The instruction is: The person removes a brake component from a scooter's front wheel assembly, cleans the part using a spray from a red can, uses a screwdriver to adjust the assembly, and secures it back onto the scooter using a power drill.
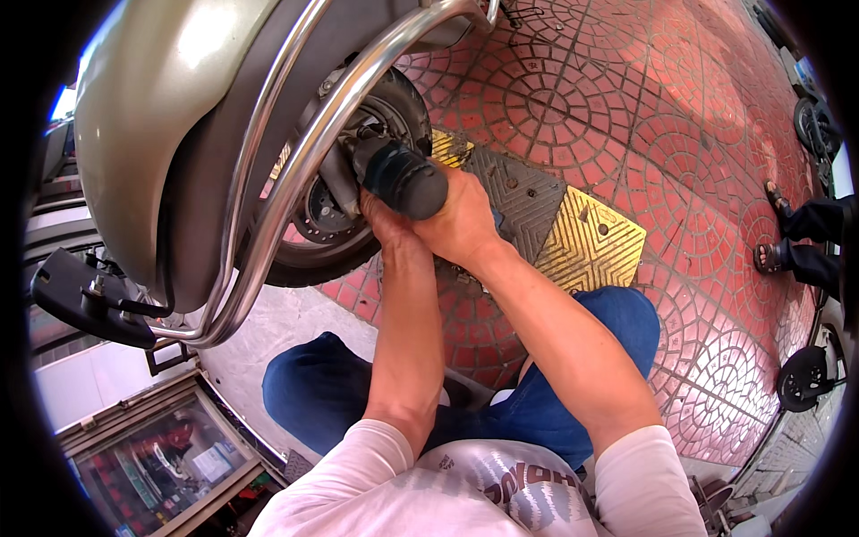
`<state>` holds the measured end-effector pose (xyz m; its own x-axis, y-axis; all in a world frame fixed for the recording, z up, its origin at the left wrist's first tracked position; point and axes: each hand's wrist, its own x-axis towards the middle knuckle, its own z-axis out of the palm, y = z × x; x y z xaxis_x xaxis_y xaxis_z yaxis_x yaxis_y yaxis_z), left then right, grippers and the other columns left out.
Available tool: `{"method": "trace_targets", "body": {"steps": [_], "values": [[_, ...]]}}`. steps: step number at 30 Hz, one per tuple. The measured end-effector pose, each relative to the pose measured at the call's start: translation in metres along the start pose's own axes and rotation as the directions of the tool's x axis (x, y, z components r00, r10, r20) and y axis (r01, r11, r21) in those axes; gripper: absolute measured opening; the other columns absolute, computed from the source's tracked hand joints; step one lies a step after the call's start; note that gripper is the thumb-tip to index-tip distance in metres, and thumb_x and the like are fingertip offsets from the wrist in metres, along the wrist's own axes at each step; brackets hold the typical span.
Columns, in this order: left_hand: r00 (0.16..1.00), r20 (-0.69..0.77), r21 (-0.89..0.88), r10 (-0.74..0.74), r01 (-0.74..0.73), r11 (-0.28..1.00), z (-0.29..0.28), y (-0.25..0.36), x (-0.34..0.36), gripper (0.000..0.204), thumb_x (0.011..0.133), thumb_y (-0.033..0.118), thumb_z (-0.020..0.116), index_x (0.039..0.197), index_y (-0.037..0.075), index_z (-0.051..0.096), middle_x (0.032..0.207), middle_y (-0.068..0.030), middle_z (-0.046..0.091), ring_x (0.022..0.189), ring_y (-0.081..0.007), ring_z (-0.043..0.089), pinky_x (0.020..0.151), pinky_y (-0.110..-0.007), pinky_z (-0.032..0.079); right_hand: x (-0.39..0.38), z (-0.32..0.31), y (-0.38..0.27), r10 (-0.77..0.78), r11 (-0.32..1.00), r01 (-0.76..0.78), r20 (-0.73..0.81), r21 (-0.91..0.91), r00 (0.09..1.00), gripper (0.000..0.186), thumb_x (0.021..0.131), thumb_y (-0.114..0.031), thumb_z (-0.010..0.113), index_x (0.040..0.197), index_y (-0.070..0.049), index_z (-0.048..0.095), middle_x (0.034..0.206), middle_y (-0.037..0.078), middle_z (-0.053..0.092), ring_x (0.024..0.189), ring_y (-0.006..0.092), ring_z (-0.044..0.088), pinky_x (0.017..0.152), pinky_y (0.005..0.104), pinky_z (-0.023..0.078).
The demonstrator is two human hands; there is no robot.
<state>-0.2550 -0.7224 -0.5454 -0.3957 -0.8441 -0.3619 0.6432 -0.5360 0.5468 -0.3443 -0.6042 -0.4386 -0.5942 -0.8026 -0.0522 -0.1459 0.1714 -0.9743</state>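
Observation:
My right hand [461, 219] is closed round a black power wrench [407, 182] with a thick, rounded body, its back end turned toward me. The tool's front end is up against the hub area of a scooter wheel [300, 266]. Close beside it, my left hand [386, 221] is under the tool, near the wheel's brake disc [322, 215]; its fingers are mostly hidden behind the tool. What the tool's tip touches is also out of sight.
A chrome guard bar [295, 179] curves past the scooter's grey-beige body [134, 134] on the left. Black and yellow ramp blocks [591, 237] lie on red paving beyond my hands. A glass-topped case [161, 465] holds parts at lower left. A person's sandalled feet [769, 258] are at right.

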Motion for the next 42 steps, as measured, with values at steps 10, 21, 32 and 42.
{"method": "trace_targets", "body": {"steps": [10,21,32,42], "values": [[0.964,-0.216,0.078,-0.156,0.176,0.981,-0.022,0.023,-0.041,0.012,0.102,0.021,0.061,0.103,0.012,0.068,0.078,0.0017,0.061,0.057,-0.0112,0.052,0.051,-0.026,0.044,0.004,0.0,0.007,0.064,0.998,-0.064,0.108,-0.005,0.992,0.036,0.075,-0.021,0.078,0.109,-0.009,0.072,0.1,0.022,0.074,0.104,0.041,0.069,0.09,0.0477,0.055],[0.841,0.536,0.81,0.072,-0.488,-0.326,0.058,0.187,-0.023,0.037,0.096,0.023,0.074,0.122,-0.001,0.065,0.102,-0.0047,0.065,0.094,-0.0142,0.059,0.086,-0.031,0.046,0.004,-0.001,0.012,-0.072,0.992,0.061,0.103,0.108,0.992,0.047,0.074,-0.032,0.089,0.109,-0.006,0.072,0.097,0.021,0.075,0.1,0.0421,0.07,0.087,0.0473,0.056],[0.918,0.368,0.93,-0.148,-0.36,0.077,0.093,0.162,0.004,0.068,0.078,0.016,0.086,0.138,-0.001,0.058,0.126,-0.0134,0.065,0.12,-0.0241,0.059,0.107,-0.036,0.043,0.005,0.003,0.018,-0.038,0.996,0.035,-0.031,-0.082,0.999,0.03,0.074,-0.015,0.077,0.101,-0.004,0.069,0.093,0.024,0.073,0.096,0.0448,0.069,0.084,0.0504,0.055],[0.889,0.408,0.898,-0.207,-0.35,0.266,0.104,0.165,-0.002,0.065,0.069,0.001,0.087,0.13,0.005,0.064,0.115,-0.0071,0.069,0.111,-0.0225,0.063,0.101,-0.037,0.048,0.006,-0.002,0.02,-0.048,0.999,0.047,0.074,0.013,0.996,0.031,0.076,-0.01,0.073,0.106,-0.005,0.07,0.095,0.023,0.073,0.1,0.0444,0.068,0.085,0.0499,0.054]]}}
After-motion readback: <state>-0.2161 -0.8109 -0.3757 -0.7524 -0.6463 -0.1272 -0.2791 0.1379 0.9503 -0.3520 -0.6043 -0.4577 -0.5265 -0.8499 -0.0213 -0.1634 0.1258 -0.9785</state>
